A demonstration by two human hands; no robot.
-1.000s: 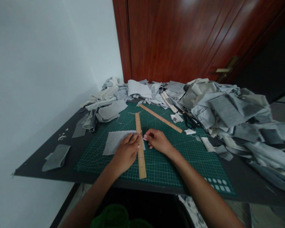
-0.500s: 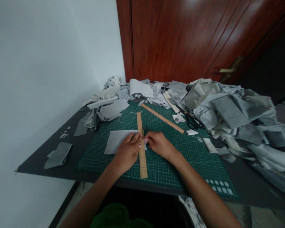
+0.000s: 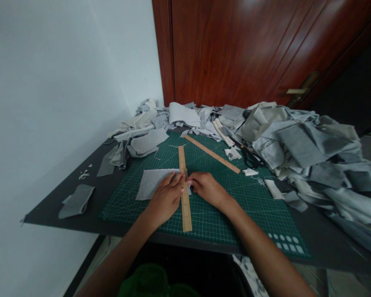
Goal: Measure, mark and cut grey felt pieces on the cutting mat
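closer to the ruler (image 3: 186, 210) than a second ago, the right hand (image 3: 208, 189) now has its fingertips just beside the ruler's right edge; against half a second ago almost nothing differs. the ruler itself, the left hand (image 3: 167, 196) and the cloth (image 3: 148, 181) keep the same arrangement.

the cloth lies flat under the ruler: most of it left of the ruler, a narrow strip showing on the right. the ruler crosses it near that right end, probably so its straight edge sets a line along the strip. the left hand comes in from the ruler's left, over the cloth, with its fingertips on the wood; that likely presses both down and stops them slipping on the mat (image 3: 222, 218) below.

as for the grip, the left one is flat, fingers stretched out, bearing down rather than closing round anything. the right one is curled, thumb and fingertips drawn near each other at the strip. whether it pinches the cloth's edge, or something small, i can't make out, as the fingers hide it.

beyond the ruler and to its right, a second ruler (image 3: 213, 155) lies slanted on the mat, seemingly set aside. further right of the ruler are black scissors (image 3: 252, 158), then a big heap of scraps (image 3: 306, 144). well left of the ruler, a folded piece (image 3: 78, 202) rests on the table (image 3: 46, 210).
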